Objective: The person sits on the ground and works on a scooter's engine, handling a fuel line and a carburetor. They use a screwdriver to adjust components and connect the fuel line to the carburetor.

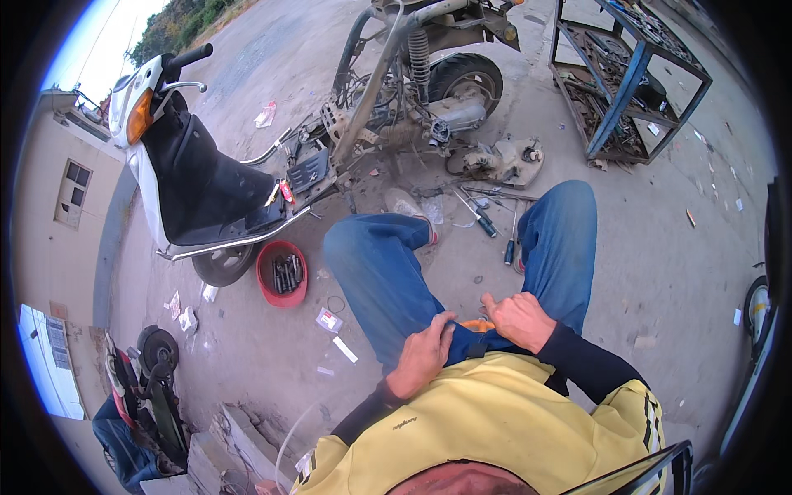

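Blue jeans (pixel 375 260) beside both hands, at lap. Left hand (pixel 422 356): fingers bent, close together, no tool visible. Right hand (pixel 518 320): index out, others curled; whether pinching anything, cannot tell. Orange piece (pixel 477 325) between hands, partly hidden. Screwdrivers (pixel 486 225) on ground ahead, near stripped scooter (pixel 360 124); red tub (pixel 285 301) off left. Looks like pause in scooter work; taking screwdriver would call for forward reach, fingers spread.

Even outdoor daylight | sky (pixel 92 48) brightest, upper left | soft, faint shadows on ground (pixel 652 264) | centre mostly sharp | fisheye bends edges | rim black
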A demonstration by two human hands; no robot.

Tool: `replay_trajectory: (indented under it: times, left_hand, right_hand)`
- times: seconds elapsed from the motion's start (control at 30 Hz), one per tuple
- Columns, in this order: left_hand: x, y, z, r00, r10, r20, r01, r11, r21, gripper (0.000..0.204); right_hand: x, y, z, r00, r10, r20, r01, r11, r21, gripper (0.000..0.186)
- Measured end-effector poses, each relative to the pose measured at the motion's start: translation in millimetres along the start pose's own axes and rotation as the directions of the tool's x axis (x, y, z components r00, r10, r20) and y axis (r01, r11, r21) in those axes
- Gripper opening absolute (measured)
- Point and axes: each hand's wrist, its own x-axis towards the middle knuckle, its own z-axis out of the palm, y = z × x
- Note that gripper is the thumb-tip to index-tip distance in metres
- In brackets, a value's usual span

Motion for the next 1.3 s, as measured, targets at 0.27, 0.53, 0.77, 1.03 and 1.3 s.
replay_trajectory:
  times: [0.27, 0.53, 0.77, 1.03, 1.3]
  left_hand:
    - [70, 6, -41, 0.999, 0.044, -0.005, -0.044, 0.999, 0.006, 0.034]
    - [299, -16, -112, 0.989, -0.126, -0.08, 0.073, 0.879, -0.471, 0.05]
    - [417, -120, -61, 0.876, -0.468, 0.12, 0.389, 0.536, -0.749, 0.097]
    - [492, -154, -23, 0.841, -0.534, 0.088, 0.427, 0.555, -0.714, 0.111]
    - [529, -162, 1, 0.839, -0.527, 0.137, 0.419, 0.463, -0.781, 0.114]
  right_hand:
    - [37, 29, -4, 0.998, 0.043, -0.045, -0.04, 0.997, 0.064, 0.024]
    - [178, 128, -88, 0.968, 0.122, -0.218, -0.1, 0.989, 0.108, 0.029]
    - [260, 195, -60, 0.917, 0.267, -0.297, -0.142, 0.913, 0.382, 0.032]
    - [280, 219, -75, 0.892, 0.386, -0.236, -0.243, 0.849, 0.469, 0.031]
    - [284, 242, -79, 0.863, 0.48, -0.159, -0.354, 0.799, 0.487, 0.032]
